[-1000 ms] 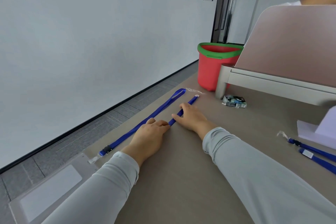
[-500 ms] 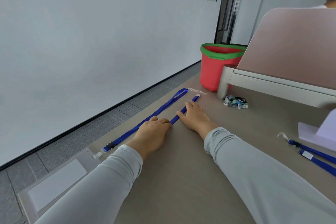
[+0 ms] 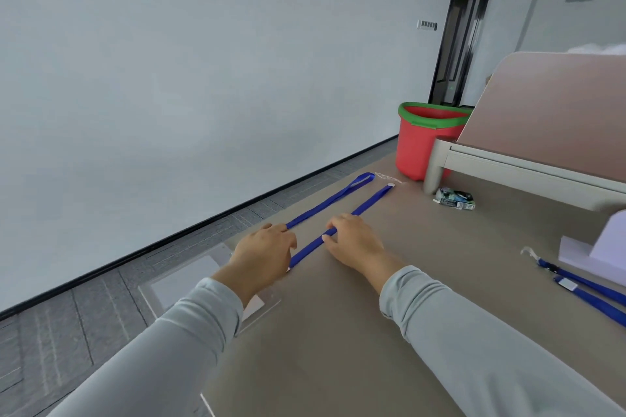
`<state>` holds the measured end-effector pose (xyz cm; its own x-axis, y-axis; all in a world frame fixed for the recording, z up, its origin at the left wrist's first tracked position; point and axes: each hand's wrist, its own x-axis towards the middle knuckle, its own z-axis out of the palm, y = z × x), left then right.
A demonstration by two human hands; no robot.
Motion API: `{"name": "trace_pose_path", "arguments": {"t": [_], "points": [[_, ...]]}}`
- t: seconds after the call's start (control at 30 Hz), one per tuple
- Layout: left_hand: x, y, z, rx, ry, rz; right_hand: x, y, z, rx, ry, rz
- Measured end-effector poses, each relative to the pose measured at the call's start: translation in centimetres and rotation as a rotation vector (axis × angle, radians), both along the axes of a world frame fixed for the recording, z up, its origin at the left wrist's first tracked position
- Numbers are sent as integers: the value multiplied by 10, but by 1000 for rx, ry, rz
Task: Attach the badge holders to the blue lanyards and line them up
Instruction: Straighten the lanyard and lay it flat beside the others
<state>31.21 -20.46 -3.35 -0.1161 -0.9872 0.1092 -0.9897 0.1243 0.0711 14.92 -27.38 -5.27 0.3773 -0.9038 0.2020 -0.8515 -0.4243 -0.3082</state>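
Observation:
Two blue lanyards lie side by side on the brown table (image 3: pixel 338 332). The left lanyard (image 3: pixel 333 198) runs from my left hand to a loop at the far end. Beside it on the right lies the second lanyard (image 3: pixel 371 201), which my right hand (image 3: pixel 354 242) pinches at its middle. My left hand (image 3: pixel 262 257) covers that strap's near end with curled fingers, whose tips are hidden. A clear badge holder (image 3: pixel 184 284) juts over the table's left edge, partly under my left forearm.
More blue lanyards (image 3: pixel 586 291) lie at the right edge near a lavender box (image 3: pixel 596 249). A red bucket with a green rim (image 3: pixel 421 145) stands at the far end beside a pink partition (image 3: pixel 548 112). A small packet (image 3: pixel 454 199) lies under it.
The second lanyard has shifted right, away from the first, and now lies straighter. My left hand drew back toward me along the strap. The view turned left.

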Motion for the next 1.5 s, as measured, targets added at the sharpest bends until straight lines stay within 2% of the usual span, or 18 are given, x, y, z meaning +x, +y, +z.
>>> {"name": "trace_pose_path", "arguments": {"t": [0.13,0.43,0.77,1.5], "points": [[16,42,-5,-25,30,58,15,27,-4,6,-20,33],[19,113,-39,-58,162,45,27,62,-16,63,37,58],[17,122,-45,-91,227,99,27,66,-19,68,16,49],[12,124,-41,-108,157,104,26,69,-18,60,-10,29]]}}
